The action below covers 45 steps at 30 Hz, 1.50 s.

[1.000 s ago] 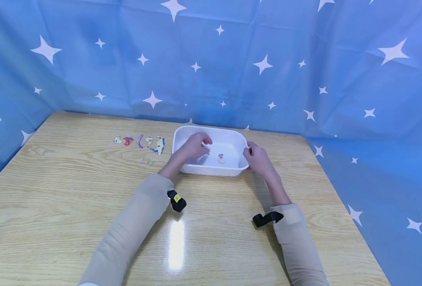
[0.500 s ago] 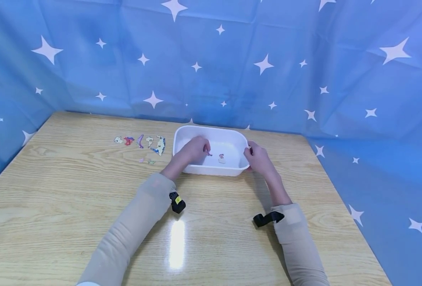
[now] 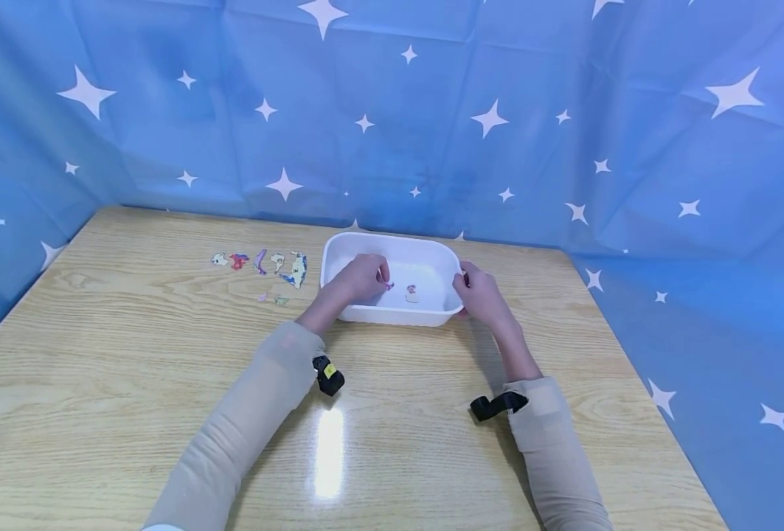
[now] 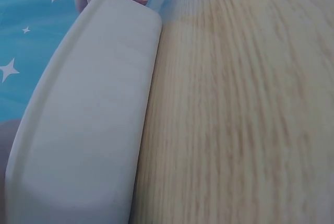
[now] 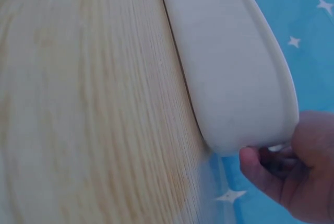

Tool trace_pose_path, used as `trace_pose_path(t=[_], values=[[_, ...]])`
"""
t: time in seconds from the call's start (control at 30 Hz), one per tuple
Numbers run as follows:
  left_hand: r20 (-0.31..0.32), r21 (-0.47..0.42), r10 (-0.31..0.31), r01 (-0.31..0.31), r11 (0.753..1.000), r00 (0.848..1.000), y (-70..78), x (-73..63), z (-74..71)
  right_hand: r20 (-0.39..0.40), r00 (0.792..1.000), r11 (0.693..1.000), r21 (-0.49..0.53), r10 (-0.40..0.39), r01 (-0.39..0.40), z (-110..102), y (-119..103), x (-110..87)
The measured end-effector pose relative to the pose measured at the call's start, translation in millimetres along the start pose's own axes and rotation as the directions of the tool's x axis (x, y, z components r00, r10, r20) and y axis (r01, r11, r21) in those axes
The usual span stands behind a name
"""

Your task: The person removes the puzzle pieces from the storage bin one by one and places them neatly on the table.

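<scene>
A white plastic tub [image 3: 394,317] stands near the back of the table. My left hand [image 3: 363,276] reaches over its near left side, fingers down at the floor. Its fingertips pinch a small purplish-pink flat cutout [image 3: 389,286], mostly covered by the fingers. Just right of that hand, a pale cutout with a reddish top [image 3: 411,294] lies on the tub's floor. My right hand [image 3: 481,295] grips the tub's right end, thumb at the rim. In the right wrist view, the curled fingers of the right hand [image 5: 308,169] touch the tub's end wall [image 5: 235,78] from outside.
Left of the tub, several flat cutouts lie in a row on the wooden table [image 3: 133,369]: a white one [image 3: 219,259], a red one [image 3: 239,261], a purple one [image 3: 259,262], a large pale-and-blue one [image 3: 296,271]. A blue star-patterned cloth [image 3: 392,155] hangs behind.
My left hand has lowered in the tub and its spread fingers have closed onto the small purplish-pink cutout. The right hand keeps its hold on the tub's end.
</scene>
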<state>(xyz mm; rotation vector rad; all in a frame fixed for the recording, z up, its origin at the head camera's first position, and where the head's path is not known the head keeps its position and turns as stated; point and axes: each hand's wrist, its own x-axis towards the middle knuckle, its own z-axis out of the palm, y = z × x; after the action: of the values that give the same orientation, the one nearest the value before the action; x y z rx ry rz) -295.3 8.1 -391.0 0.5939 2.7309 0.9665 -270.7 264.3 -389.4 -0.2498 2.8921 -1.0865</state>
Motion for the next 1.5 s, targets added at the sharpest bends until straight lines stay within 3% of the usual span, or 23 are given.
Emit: trace_pose_path(t=[0.43, 0.6, 0.73, 0.9, 1.07, 1.23, 1.33, 1.5], values=[[-0.083, -0.096, 0.027, -0.035, 0.995, 0.996, 3.9, -6.5, -6.6, -0.003, 1.0, 1.0, -0.006, -0.009, 0.008, -0.4, -0.3, -0.8], [-0.164, -0.155, 0.062, -0.088, 0.984, 0.985, 5.1, -12.2, -13.8, -0.005, 1.0, 1.0, 0.003, -0.006, 0.006, -0.4, -2.1, -1.7], [-0.24, -0.22, 0.094, -0.148, 0.964, 0.966, 3.9, -20.2, -20.2, -0.009, 1.0, 1.0, 0.002, 0.001, -0.001, -0.4, -4.1, -2.8], [-0.295, -0.328, 0.077, -0.176, 0.928, 0.952, -1.1, -32.6, -26.8, -0.008, 1.0, 1.0, -0.005, -0.002, 0.002, -0.8, -5.1, -3.8], [-0.314, -0.433, 0.033, -0.174, 0.885, 0.949, -10.6, -45.3, -32.9, -0.008, 1.0, 1.0, -0.001, -0.003, 0.003, -0.8, -5.1, -3.1], [-0.304, -0.499, 0.027, -0.183, 0.847, 0.952, -21.6, -57.3, -40.9, -0.002, 1.0, 1.0, 0.001, -0.005, 0.005, -1.2, -4.2, -2.2], [-0.303, -0.506, 0.023, -0.181, 0.843, 0.953, -29.3, -64.4, -46.8, -0.004, 1.0, 1.0, 0.003, -0.004, 0.004, -1.2, -4.3, -2.3], [-0.324, -0.465, 0.0, -0.159, 0.871, 0.946, -44.0, -75.6, -55.4, -0.012, 1.0, 1.0, 0.003, -0.007, 0.007, -0.2, -3.7, -1.9]])
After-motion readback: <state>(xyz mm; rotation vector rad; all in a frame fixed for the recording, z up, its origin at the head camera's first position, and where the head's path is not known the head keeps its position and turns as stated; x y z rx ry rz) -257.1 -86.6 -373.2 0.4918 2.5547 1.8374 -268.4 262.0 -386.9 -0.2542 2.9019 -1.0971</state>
